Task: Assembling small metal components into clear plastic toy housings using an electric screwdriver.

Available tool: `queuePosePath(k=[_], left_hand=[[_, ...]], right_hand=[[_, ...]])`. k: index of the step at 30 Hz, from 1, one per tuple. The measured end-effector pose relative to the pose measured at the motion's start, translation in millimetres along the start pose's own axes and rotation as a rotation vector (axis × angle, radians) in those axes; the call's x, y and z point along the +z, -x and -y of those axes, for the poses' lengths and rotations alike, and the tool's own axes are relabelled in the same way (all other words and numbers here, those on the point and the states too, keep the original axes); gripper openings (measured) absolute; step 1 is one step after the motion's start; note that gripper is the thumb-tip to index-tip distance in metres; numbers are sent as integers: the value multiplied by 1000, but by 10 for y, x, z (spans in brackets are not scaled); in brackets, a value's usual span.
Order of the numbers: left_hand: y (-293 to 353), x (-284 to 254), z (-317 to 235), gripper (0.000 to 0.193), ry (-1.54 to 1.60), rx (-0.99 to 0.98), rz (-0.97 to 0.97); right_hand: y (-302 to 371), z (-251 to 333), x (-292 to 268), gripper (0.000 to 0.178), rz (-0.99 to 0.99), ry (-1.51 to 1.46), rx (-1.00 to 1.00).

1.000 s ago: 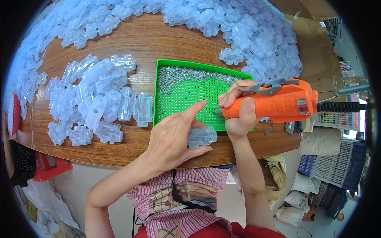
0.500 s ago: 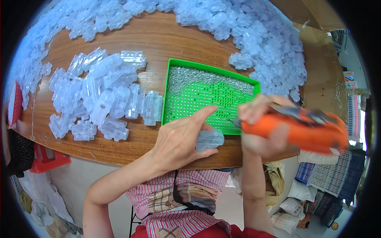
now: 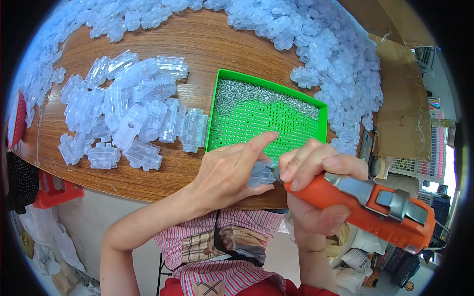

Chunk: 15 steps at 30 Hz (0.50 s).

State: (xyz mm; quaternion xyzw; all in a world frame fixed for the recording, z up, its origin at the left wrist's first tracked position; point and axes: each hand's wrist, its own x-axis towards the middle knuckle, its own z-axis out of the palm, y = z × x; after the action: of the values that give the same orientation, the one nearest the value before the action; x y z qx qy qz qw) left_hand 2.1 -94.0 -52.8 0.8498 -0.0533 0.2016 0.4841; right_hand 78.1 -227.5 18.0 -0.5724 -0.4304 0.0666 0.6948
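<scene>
My left hand (image 3: 229, 170) is closed around a clear plastic housing (image 3: 260, 175) at the table's front edge, its index finger stretched toward the tray. In my right hand (image 3: 321, 185) is an orange power screwdriver (image 3: 375, 212) with a metal lever along its top. The driver's tip meets the right end of the housing; my fingers partly hide the contact. Just beyond both hands lies a green perforated tray (image 3: 326, 118), with many small silver screws (image 3: 256, 93) heaped along its far side and others standing in its holes.
Left of the tray lies a loose pile of clear plastic housings (image 3: 131, 126). A far larger heap (image 3: 316, 54) rings the table's back and right. A cardboard sheet (image 3: 402, 98) stands at the right. A red stool (image 3: 59, 195) is below the left edge.
My right hand has brought the screwdriver down and left, from beside the housing onto its end. The driver is now tilted, its rear lower. My left hand keeps hold of the housing.
</scene>
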Motion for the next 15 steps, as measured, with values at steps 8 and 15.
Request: queuePosePath(k=[8,15], left_hand=[[5,42,63,69,11,41,-65],[18,30,99,68,-1,33,-37]], right_hand=[[32,-54,79,50,58,63,41],[38,-118,84,52,88,51,2]])
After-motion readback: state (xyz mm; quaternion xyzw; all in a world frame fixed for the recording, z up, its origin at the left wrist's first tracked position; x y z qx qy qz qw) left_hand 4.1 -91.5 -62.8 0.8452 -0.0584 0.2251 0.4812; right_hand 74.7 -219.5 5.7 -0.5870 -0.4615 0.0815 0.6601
